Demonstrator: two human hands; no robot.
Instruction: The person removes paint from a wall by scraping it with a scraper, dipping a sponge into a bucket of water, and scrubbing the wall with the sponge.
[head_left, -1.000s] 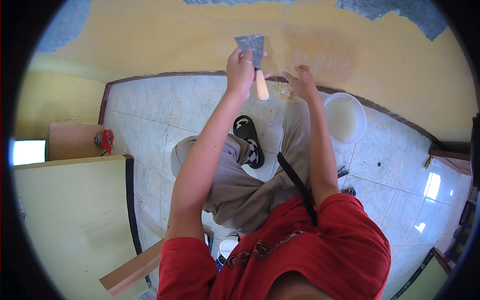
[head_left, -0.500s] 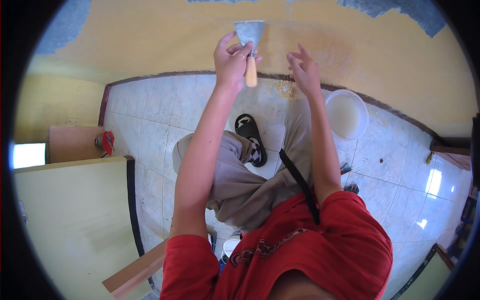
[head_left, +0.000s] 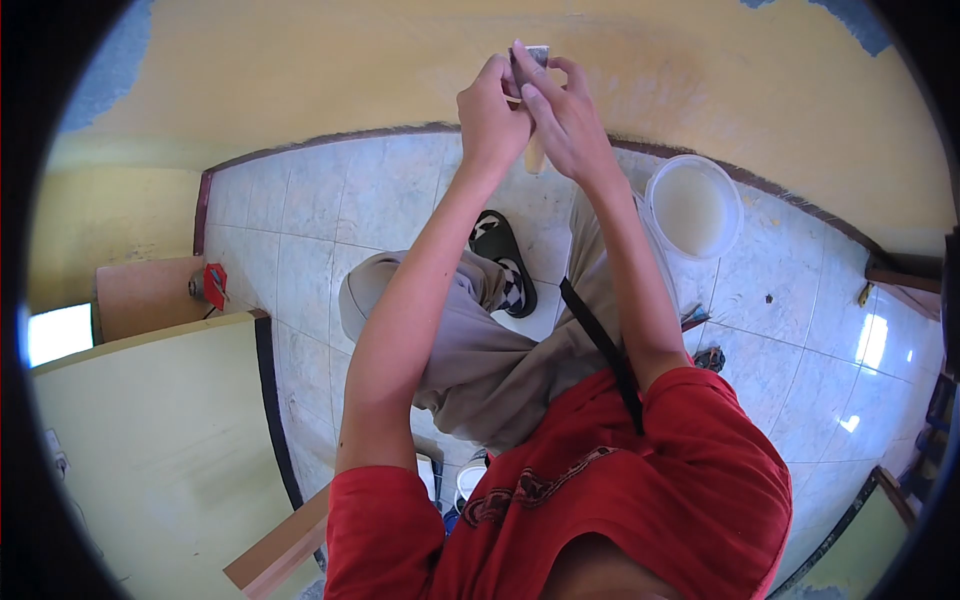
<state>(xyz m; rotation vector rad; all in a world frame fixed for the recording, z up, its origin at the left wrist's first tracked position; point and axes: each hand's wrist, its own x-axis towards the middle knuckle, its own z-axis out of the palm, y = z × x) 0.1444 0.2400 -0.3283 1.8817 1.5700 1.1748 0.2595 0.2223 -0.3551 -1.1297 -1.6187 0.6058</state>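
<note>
My left hand is closed on a putty knife, whose light wooden handle points down toward the floor. The grey metal blade shows only partly between my two hands, in front of the yellow wall. My right hand lies against the blade, its fingers partly spread over it and touching my left hand. Fingers hide much of the knife.
A white bucket of cloudy liquid stands on the tiled floor to the right, by the wall. At left are a pale panel and a red object. A small white container sits beside me.
My right hand has moved left onto the blade and meets my left hand. The knife has turned partly away, and the view has shifted slightly.
</note>
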